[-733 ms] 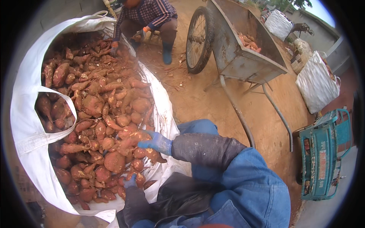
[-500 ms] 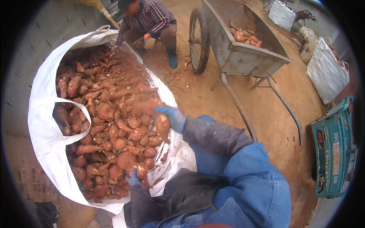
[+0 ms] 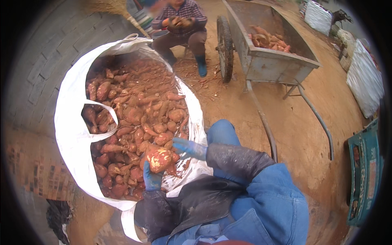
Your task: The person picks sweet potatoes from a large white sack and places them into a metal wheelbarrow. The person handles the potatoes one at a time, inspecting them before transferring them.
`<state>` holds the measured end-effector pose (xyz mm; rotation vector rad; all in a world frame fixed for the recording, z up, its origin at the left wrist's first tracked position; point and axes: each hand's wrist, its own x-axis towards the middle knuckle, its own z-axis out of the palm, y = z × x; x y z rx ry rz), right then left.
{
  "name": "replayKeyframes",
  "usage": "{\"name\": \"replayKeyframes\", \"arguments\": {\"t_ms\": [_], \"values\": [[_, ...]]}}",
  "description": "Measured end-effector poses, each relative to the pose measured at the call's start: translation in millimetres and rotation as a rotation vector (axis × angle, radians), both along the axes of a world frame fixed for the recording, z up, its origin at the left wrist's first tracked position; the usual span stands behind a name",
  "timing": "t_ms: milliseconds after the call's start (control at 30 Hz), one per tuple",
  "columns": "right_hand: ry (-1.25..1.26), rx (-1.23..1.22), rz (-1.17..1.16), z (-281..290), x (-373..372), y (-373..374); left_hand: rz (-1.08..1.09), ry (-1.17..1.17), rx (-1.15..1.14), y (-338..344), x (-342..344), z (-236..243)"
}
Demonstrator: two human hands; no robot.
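My left hand (image 3: 152, 178), in a blue glove, is closed on a large round sweet potato (image 3: 159, 159) with pale scraped patches. It holds this just above the near right part of the heap. Beside it, my gloved right hand (image 3: 190, 149) is open, its fingers stretched toward the sweet potato; I cannot tell whether they touch it. Below and beyond lie many reddish-brown, soil-covered sweet potatoes (image 3: 132, 116) in a big white woven bag (image 3: 67, 110) with its top spread wide. A bag strap (image 3: 109, 109) loops over the left side of the heap.
Across the bag sits a co-worker (image 3: 179, 24) with both hands together. A metal handcart (image 3: 281, 65) with sweet potatoes stands at the far right. Green crates (image 3: 363, 175) and white sacks (image 3: 363, 79) line the right side. A block wall (image 3: 45, 61) and a broom (image 3: 136, 24) are left.
My right hand has come back near my left and no longer holds a sweet potato. My left hand has lifted a sweet potato. The co-worker's hands have left the bag. The view has shifted.
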<state>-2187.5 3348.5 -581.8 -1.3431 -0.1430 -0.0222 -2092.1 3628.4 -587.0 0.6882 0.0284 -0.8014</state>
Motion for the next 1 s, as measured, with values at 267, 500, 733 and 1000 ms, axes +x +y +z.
{"name": "replayKeyframes", "arguments": {"t_ms": [267,500,733,1000], "values": [[0.454,0.910,0.122,17,-33,40,0.074,-0.890,0.600,-63,-49,80],[-0.239,1.326,0.174,105,-22,-80,0.037,-0.777,0.495,-85,-38,132],[-0.566,0.599,-0.855,297,-20,-288,0.004,-0.709,0.968,-13,-9,-44],[0.234,0.323,-0.230,114,45,-140,-0.847,-0.881,1.538,34,-85,-204]]}}
